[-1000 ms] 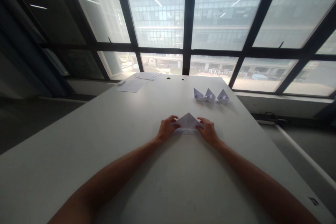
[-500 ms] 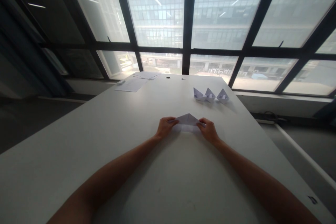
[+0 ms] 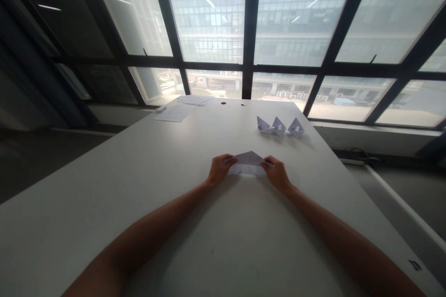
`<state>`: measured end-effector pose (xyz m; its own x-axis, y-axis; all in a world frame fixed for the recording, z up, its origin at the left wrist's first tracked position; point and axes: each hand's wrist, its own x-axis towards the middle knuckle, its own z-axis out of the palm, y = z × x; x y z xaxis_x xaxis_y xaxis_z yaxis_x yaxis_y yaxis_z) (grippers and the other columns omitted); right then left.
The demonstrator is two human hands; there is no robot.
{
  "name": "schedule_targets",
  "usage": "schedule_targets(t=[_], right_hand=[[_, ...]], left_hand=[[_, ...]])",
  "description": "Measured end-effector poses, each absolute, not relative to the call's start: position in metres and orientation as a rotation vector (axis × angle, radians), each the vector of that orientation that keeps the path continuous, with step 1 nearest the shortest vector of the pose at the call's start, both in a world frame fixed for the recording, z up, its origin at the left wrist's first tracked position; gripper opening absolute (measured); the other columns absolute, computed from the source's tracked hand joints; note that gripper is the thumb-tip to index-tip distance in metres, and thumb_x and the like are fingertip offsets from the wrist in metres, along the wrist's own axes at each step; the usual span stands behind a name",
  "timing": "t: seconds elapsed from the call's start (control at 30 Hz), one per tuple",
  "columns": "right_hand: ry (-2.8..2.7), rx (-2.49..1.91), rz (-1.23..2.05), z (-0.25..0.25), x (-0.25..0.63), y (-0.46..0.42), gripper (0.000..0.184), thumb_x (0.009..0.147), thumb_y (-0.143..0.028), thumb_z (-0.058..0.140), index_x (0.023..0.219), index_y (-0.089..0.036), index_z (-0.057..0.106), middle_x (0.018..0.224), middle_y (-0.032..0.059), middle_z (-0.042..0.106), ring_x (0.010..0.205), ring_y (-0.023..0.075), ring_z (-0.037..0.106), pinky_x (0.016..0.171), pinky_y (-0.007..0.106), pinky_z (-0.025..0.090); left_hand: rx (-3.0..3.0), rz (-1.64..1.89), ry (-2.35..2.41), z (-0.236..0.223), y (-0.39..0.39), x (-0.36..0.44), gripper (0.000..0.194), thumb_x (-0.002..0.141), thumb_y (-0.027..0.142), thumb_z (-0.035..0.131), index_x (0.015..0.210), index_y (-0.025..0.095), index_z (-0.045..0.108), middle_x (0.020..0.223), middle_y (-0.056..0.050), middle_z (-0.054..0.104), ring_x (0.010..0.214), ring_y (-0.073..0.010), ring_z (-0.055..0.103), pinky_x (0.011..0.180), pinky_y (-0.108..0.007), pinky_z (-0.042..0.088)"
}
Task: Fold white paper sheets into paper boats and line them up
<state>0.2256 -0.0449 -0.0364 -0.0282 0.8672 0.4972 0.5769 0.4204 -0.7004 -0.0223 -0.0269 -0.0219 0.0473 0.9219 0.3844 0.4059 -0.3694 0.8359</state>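
Between my hands is a partly folded sheet of white paper (image 3: 249,159), with a peaked top and a flat strip along its lower edge. My left hand (image 3: 220,167) pinches its left corner between thumb and fingers. At the opposite corner, my right hand (image 3: 275,171) grips the paper in the same way. The fold stands a little tilted just over the white table (image 3: 195,158). Beyond my right hand, three folded paper boats (image 3: 278,126) sit in a row, the left two touching.
Loose white sheets (image 3: 176,112) lie at the far left of the table, with a small pale object (image 3: 160,109) beside them. Two small dark spots are near the far edge. Large windows with dark frames (image 3: 248,32) rise behind the table.
A pale strip along the paper's lower edge now shows more clearly below the peak. Both hands keep their hold and have barely moved.
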Motion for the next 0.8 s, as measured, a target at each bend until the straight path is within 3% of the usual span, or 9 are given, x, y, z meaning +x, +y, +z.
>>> schedule_targets(t=[0.2,0.3,0.5,0.8], right_hand=[[-1.737,-1.209,0.097,-0.027,0.226,-0.052,0.01,0.09,-0.024,0.056,0.087,-0.022,0.065,0.093,0.0061,0.072,0.096,0.0232,0.061,0.091,0.037,0.042],[-1.775,-1.23,0.006,-0.024,0.227,-0.054,0.011,0.088,-0.016,0.056,0.086,-0.023,0.065,0.099,0.0054,0.072,0.105,0.0231,0.059,0.099,0.038,0.036],[-1.925,-1.402,0.007,-0.031,0.229,-0.047,0.017,0.081,-0.01,0.055,0.084,-0.021,0.067,0.089,0.0045,0.072,0.097,0.0237,0.06,0.092,0.037,0.036],[-1.883,-1.469,0.2,-0.038,0.231,-0.04,0.024,0.093,-0.019,0.046,0.108,-0.02,0.064,0.1,0.0076,0.073,0.093,0.0215,0.066,0.081,0.03,0.044]], left_hand=[[2.178,1.498,1.27,-0.011,-0.033,-0.024,0.015,0.091,0.037,0.066,0.09,0.026,0.076,0.102,-0.004,0.076,0.1,-0.0209,0.068,0.098,-0.039,0.046],[2.398,1.42,1.3,-0.009,-0.033,-0.027,0.014,0.094,0.031,0.061,0.091,0.028,0.075,0.111,-0.003,0.073,0.111,-0.0196,0.063,0.103,-0.04,0.041],[2.579,0.96,1.374,-0.016,-0.027,-0.026,0.016,0.09,0.015,0.059,0.092,0.023,0.073,0.102,-0.004,0.073,0.098,-0.0209,0.064,0.09,-0.036,0.046],[2.441,0.848,1.547,-0.019,-0.027,-0.023,0.025,0.099,0.028,0.044,0.112,0.021,0.065,0.093,-0.007,0.072,0.087,-0.0211,0.066,0.08,-0.031,0.047]])
